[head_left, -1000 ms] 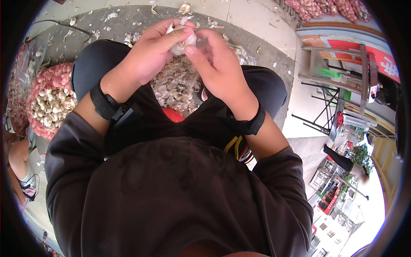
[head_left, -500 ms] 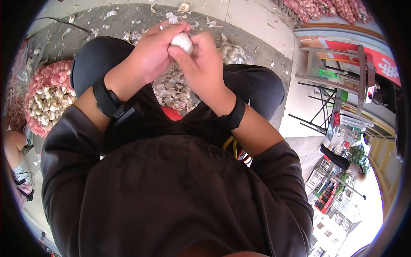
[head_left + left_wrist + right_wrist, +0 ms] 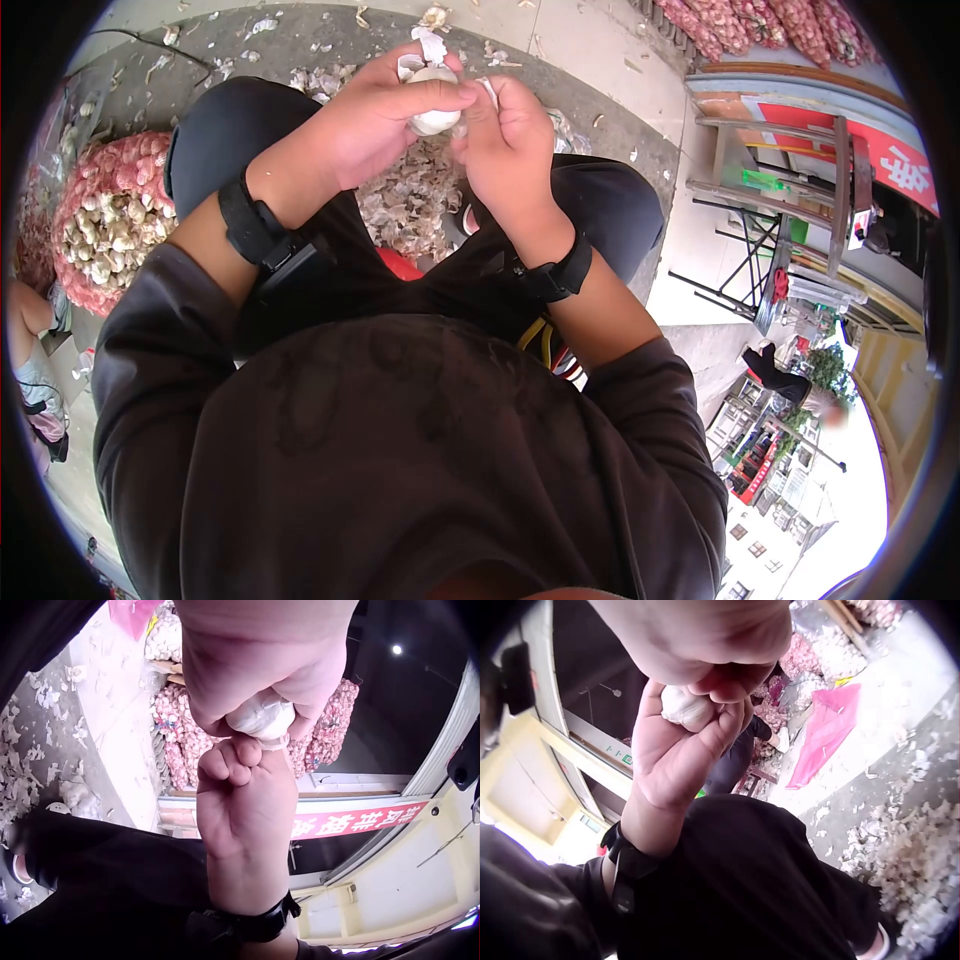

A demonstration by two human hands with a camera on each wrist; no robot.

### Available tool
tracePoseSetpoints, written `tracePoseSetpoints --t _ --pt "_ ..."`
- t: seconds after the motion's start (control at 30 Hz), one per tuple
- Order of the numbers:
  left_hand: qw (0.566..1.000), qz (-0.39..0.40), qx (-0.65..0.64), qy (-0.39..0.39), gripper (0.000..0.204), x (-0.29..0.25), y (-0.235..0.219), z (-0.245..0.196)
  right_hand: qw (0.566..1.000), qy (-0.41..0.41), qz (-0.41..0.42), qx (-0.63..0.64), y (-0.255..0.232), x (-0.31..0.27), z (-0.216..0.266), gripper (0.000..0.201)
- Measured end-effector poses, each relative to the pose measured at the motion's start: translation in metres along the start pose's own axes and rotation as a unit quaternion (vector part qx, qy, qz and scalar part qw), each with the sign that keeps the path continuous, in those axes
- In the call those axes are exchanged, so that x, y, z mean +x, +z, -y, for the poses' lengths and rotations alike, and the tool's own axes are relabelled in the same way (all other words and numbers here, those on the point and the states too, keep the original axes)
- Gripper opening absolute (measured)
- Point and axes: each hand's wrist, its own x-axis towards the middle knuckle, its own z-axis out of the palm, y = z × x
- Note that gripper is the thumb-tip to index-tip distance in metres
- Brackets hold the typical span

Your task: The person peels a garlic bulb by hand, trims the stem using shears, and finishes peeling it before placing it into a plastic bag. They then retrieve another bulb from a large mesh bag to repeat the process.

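Gripping a garlic bulb [image 3: 434, 100] in my left hand [image 3: 375, 125]; my right hand [image 3: 510, 150] pinches its loose skin [image 3: 487, 88] above a peel pile [image 3: 405, 205].

An outdoor street-side garlic stall, probably: red mesh sacks of garlic [image 3: 105, 220], papery skins [image 3: 410, 200] littering the pavement [image 3: 590, 50], a red shop banner [image 3: 890, 150].
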Motion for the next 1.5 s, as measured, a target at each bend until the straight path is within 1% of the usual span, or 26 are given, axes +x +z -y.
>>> tracePoseSetpoints --t 0.03,0.07,0.17,0.23,0.27,0.33,0.37,0.43,0.47,0.5,0.53,0.57,0.6,0.67,0.7,0.8,0.87,0.9,0.97,1.1,1.17,1.2,1.27,1.3,1.4,1.5 --pt "1.0 0.008 -0.019 -0.013 0.032 0.0 -0.003 -0.001 0.999 -0.017 -0.002 -0.032 -0.002 -0.001 0.001 0.019" --pt "0.999 -0.014 -0.035 -0.023 0.034 -0.001 -0.003 -0.003 0.997 -0.034 -0.004 -0.063 -0.003 -0.002 0.001 0.019" --pt "0.994 -0.073 -0.064 -0.04 0.042 -0.005 0.001 -0.009 0.998 -0.02 -0.025 -0.061 -0.008 0.002 0.001 0.019" --pt "0.993 -0.102 -0.058 -0.035 0.047 -0.008 0.006 -0.009 0.992 -0.021 0.025 -0.123 -0.017 0.008 -0.005 0.023" --pt "0.995 -0.078 -0.059 -0.032 0.053 -0.006 0.003 -0.008 0.987 -0.022 0.049 -0.154 -0.019 0.01 -0.007 0.025" --pt "0.997 -0.029 -0.061 -0.028 0.065 -0.001 -0.006 -0.004 0.998 -0.034 0.037 -0.039 -0.005 0.006 -0.011 0.032" --pt "0.999 -0.023 -0.018 -0.023 0.07 -0.001 -0.006 -0.003 0.999 -0.039 0.031 0.019 0.0 0.004 -0.012 0.036" --pt "0.998 -0.011 0.067 -0.017 0.079 -0.003 -0.002 -0.004 0.993 0.037 0.113 -0.021 -0.009 0.005 -0.003 0.04" --pt "0.991 -0.001 0.132 -0.002 0.082 -0.005 -0.001 -0.003 0.985 0.074 0.153 -0.042 -0.012 0.006 0.003 0.043" --pt "0.98 0.008 0.198 0.014 0.086 -0.005 0.0 -0.001 0.982 0.07 0.157 -0.083 -0.013 0.007 0.007 0.041" --pt "0.965 0.017 0.262 0.03 0.09 -0.006 0.0 0.0 0.984 0.054 0.153 -0.079 -0.012 0.007 0.01 0.039" --pt "0.961 0.015 0.271 0.046 0.092 -0.004 -0.002 0.003 0.985 0.039 0.148 -0.076 -0.012 0.006 0.011 0.037" --pt "0.963 0.01 0.267 0.045 0.091 -0.004 -0.001 0.002 0.987 0.024 0.143 -0.072 -0.011 0.005 0.012 0.035" --pt "0.965 0.002 0.258 0.043 0.09 -0.005 0.002 -0.001 0.986 0.029 0.131 -0.098 -0.012 0.004 0.014 0.033" --pt "0.964 0.006 0.26 0.058 0.09 -0.005 0.001 0.001 0.985 0.031 0.125 -0.111 -0.011 0.003 0.014 0.033" --pt "0.963 0.025 0.252 0.091 0.092 -0.003 0.0 0.004 0.995 0.09 0.041 0.017 -0.006 0.002 -0.002 0.028" --pt "0.968 0.047 0.227 0.098 0.096 -0.003 0.001 0.004 0.99 0.106 0.015 0.088 0.001 0.004 -0.011 0.023" --pt "0.969 0.045 0.22 0.103 0.094 -0.002 0.0 0.005 0.986 0.114 0.002 0.123 0.002 0.005 -0.014 0.02" --pt "0.971 0.041 0.207 0.112 0.091 -0.001 -0.001 0.006 0.994 0.088 0.009 0.062 0.0 0.007 -0.015 0.017" --pt "0.985 0.071 0.15 0.051 0.073 -0.005 0.001 -0.002 1.0 0.002 -0.003 -0.006 0.001 0.01 -0.014 0.013" --pt "0.99 0.095 0.106 0.024 0.063 0.0 -0.006 -0.002 0.988 -0.09 0.011 -0.123 -0.002 0.008 -0.011 0.016" --pt "0.993 0.076 0.077 0.045 0.06 0.003 -0.007 -0.001 0.974 -0.136 0.017 -0.181 -0.002 0.007 -0.01 0.019" --pt "0.995 0.037 0.018 0.087 0.056 0.008 -0.01 0.0 0.971 -0.066 0.071 -0.219 0.0 0.001 0.002 0.023" --pt "0.998 0.005 -0.025 0.061 0.054 0.009 -0.011 0.001 0.966 -0.031 0.098 -0.236 0.0 -0.001 0.006 0.026" --pt "0.999 -0.008 -0.047 0.019 0.052 0.008 -0.013 0.0 0.953 -0.116 0.1 -0.263 0.001 -0.004 0.007 0.034" --pt "0.999 -0.003 -0.029 0.039 0.05 0.009 -0.015 0.0 0.959 -0.156 0.024 -0.235 0.004 -0.006 0.01 0.044"
